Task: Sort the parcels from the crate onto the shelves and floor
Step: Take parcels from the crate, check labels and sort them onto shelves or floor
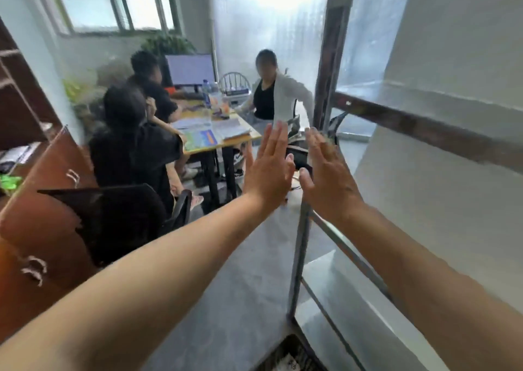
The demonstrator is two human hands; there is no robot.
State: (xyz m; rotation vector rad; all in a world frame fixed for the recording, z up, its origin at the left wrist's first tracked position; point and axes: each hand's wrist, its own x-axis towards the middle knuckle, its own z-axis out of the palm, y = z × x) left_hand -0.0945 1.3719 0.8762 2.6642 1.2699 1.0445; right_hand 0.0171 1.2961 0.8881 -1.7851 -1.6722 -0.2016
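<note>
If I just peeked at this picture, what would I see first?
First, the left hand and right hand, stretched out flat side by side in the middle, holding nothing. Beyond them on the left, three people sit around a table covered in books. A grey metal shelf frame stands on the right.

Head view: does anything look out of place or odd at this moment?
The left hand and right hand are raised flat, holding nothing. At left, the brown cabinet door stands open. Nothing looks spilled or damaged.
</note>
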